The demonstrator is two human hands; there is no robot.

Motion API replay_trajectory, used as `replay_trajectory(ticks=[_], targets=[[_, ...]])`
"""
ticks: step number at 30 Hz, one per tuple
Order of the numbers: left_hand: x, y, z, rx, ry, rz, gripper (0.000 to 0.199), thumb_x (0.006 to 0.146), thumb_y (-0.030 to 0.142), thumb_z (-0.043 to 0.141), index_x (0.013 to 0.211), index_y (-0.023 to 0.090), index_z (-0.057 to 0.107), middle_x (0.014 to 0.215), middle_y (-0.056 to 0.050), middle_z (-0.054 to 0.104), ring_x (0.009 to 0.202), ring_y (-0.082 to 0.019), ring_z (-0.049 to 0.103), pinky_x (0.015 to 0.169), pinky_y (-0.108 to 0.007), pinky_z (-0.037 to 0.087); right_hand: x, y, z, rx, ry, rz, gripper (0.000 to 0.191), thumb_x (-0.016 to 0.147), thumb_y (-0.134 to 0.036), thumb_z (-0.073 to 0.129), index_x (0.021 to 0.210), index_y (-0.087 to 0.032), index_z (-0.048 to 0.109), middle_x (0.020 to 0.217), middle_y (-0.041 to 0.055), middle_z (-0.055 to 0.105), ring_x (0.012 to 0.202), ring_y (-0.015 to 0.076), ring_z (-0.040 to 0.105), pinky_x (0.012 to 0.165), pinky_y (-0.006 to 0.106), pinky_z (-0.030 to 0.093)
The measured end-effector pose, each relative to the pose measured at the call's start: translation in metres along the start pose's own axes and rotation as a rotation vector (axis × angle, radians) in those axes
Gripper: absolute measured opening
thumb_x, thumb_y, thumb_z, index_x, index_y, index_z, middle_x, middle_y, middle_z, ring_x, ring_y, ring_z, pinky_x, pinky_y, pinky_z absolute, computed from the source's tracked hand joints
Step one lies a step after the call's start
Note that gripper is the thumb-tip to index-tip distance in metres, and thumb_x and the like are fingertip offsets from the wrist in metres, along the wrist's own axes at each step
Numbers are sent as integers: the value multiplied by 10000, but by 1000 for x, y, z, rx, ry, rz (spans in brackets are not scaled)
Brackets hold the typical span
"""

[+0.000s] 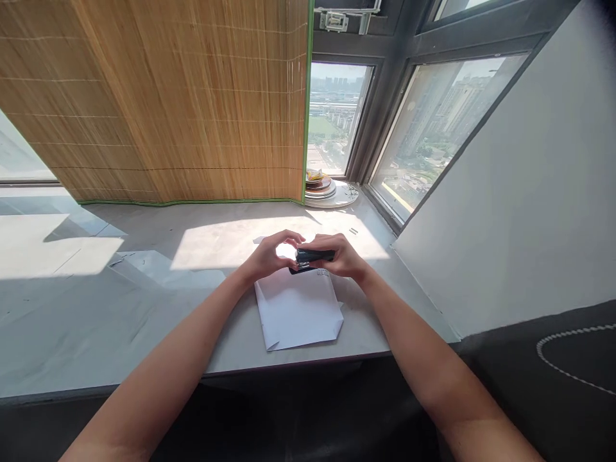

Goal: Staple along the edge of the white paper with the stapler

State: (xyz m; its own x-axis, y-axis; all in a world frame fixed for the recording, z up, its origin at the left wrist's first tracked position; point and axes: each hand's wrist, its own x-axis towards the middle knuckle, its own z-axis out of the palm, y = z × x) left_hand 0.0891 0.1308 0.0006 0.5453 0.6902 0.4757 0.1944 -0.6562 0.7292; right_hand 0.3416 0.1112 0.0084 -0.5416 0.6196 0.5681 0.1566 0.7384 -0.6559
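A dark stapler (314, 255) is held over the paper by my right hand (344, 256), whose fingers are wrapped round its rear part. Its jaws are spread, and shiny metal shows between the upper arm and the base. My left hand (269, 253) curves at the stapler's front end, thumb by the lower jaw and fingertips close to the top; the exact contact is partly hidden. Beneath both hands lies a stack of white paper (301, 311) with folded corners. Several small staples or clips (323, 273) rest near its upper right edge.
Two small strips, perhaps staples (353, 231), lie on the pale windowsill (231, 346) beyond my right hand. Stacked plates (332, 192) stand in the corner by the windows. A bamboo blind (192, 102) hangs at the back left. A white wall (505, 212) bounds the right side.
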Motion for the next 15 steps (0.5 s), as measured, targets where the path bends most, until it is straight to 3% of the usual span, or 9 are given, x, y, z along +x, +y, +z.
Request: replay_trajectory(ticks=[5, 9, 12, 15], targets=[[2, 7, -5, 23, 7, -11, 425, 747, 347, 919, 1106, 241, 719, 1145, -75, 761, 1095, -270, 700, 989, -446, 552, 1, 0, 6, 12, 31, 4, 385, 930, -435, 773, 1282, -282, 789, 927, 37, 774, 833, 204, 684, 769, 363, 575], [4, -3, -10, 41, 219, -25, 243, 931, 409, 732, 1105, 239, 724, 1166, -82, 762, 1143, -268, 685, 993, -436, 531, 1, 2, 0, 24, 115, 63, 427, 907, -430, 813, 1299, -265, 777, 1066, 52, 800, 915, 219, 722, 851, 385, 598], [1, -23, -7, 291, 359, -146, 184, 982, 331, 633, 1102, 230, 730, 1211, -110, 745, 1198, -309, 639, 1061, -492, 480, -2, 6, -13, 5, 154, 126, 446, 883, -433, 836, 1291, -261, 783, 1132, 61, 806, 985, 249, 744, 909, 425, 620], [-4, -44, -1, 532, 323, -269, 132, 901, 229, 683, 1027, 211, 716, 1267, -162, 698, 1204, -373, 600, 1052, -534, 454, -9, 21, -29, -14, 224, 233, 468, 838, -424, 867, 1271, -262, 796, 1198, 60, 801, 1102, 295, 746, 1014, 482, 612]])
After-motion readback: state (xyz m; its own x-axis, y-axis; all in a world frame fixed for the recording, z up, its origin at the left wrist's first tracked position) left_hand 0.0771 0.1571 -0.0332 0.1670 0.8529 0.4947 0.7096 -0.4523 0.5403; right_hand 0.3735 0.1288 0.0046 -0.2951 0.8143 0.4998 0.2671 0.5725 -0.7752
